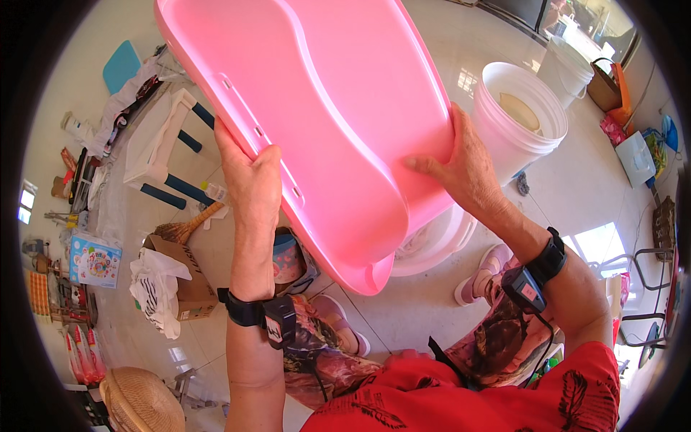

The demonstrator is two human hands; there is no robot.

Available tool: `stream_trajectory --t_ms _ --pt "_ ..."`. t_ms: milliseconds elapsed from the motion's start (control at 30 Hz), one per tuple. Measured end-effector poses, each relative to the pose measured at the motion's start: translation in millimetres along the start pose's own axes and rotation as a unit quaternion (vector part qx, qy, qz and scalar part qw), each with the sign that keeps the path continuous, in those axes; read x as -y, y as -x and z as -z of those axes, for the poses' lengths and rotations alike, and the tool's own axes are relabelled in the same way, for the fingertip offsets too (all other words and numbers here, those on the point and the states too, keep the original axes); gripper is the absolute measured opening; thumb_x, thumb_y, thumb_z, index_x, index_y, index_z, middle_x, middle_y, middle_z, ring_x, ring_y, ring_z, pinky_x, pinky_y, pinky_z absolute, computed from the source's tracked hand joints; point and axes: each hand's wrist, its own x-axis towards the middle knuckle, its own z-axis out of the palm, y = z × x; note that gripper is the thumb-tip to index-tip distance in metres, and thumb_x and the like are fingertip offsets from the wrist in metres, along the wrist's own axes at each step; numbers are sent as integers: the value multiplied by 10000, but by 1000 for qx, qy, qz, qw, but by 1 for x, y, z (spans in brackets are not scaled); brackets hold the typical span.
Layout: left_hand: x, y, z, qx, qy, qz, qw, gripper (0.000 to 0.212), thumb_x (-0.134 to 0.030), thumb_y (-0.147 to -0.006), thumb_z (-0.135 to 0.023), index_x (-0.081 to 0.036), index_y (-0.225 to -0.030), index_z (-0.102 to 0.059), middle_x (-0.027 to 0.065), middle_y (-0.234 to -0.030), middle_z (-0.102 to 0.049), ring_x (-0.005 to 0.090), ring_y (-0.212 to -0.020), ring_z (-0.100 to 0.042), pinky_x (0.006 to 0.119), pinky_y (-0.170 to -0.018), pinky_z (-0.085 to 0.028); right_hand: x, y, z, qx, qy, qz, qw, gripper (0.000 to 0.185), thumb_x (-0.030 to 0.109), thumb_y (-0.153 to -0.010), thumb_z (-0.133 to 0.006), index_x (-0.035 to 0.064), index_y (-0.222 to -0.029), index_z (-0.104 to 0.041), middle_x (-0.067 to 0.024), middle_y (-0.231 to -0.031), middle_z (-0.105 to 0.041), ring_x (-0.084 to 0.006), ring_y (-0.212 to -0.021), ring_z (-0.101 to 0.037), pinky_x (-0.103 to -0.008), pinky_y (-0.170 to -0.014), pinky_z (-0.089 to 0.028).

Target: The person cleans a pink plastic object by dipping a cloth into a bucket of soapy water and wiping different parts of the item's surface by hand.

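Note:
A large pink plastic baby bathtub [367, 81] is raised before me, tilted, with its top running out of the picture. My left hand [251, 178] grips its slotted rim on the left side. On the other side my right hand [464, 159] clasps the edge, its thumb lying on the pink surface. Beneath the tub's lower end a white plastic basin [459, 237] rests on the floor, partly hidden. What lies inside that basin is mostly covered from view.
To the right stands a white plastic bucket [496, 124] with a yellowish object in it; another bucket [567, 70] is behind. On the left are a white stool [162, 140] with dark legs, a straw broom [183, 229] and a cardboard box [194, 281]. A woven straw hat [140, 399] sits lower left.

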Motion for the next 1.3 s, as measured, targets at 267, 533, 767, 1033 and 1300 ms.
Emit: stream_trajectory --t_ms 267,533,767,1033,1300 --pt "7 13 -6 36 116 26 992 651 -39 -832 -608 10 -1397 -288 156 -1255 -484 226 -1124 -523 356 -945 -447 -32 -6 -1 -62 -119 -27 991 502 386 -966 -449 -51 -1208 -502 -218 -971 -650 -337 -910 -631 -385 -840 -479" --pt "18 16 -5 11 89 -4 996 553 -25 -846 -550 27 -1362 -357 131 -1236 -511 196 -1099 -526 323 -956 -412 -191 7 -50 -28 41 -113 992 296 231 -894 -478 3 -945 -658 -168 -794 -667 -268 -789 -660 -385 -716 -500" --pt "11 12 -3 13 67 -2 998 591 2 -828 -549 36 -1378 -333 148 -1228 -508 203 -1090 -528 324 -958 -406 -255 7 -98 -85 -7 -356 931 310 266 -874 -533 5 -989 -656 -173 -921 -685 -288 -830 -659 -402 -733 -504" --pt "16 1 2 -2 64 48 997 532 -35 -843 -534 14 -1353 -386 126 -1205 -522 201 -1069 -528 332 -934 -417 -244 127 -234 250 13 -35 968 839 103 -611 -783 88 -1373 -431 -200 -1410 -388 -401 -1341 -308 -485 -1109 -280" --pt "22 -8 4 19 82 46 995 539 -52 -845 -524 -6 -1364 -385 135 -1234 -508 216 -1080 -536 344 -916 -444 -291 141 -269 169 -58 -124 976 270 188 -808 -575 45 -1020 -661 -178 -972 -650 -343 -925 -628 -425 -827 -492"
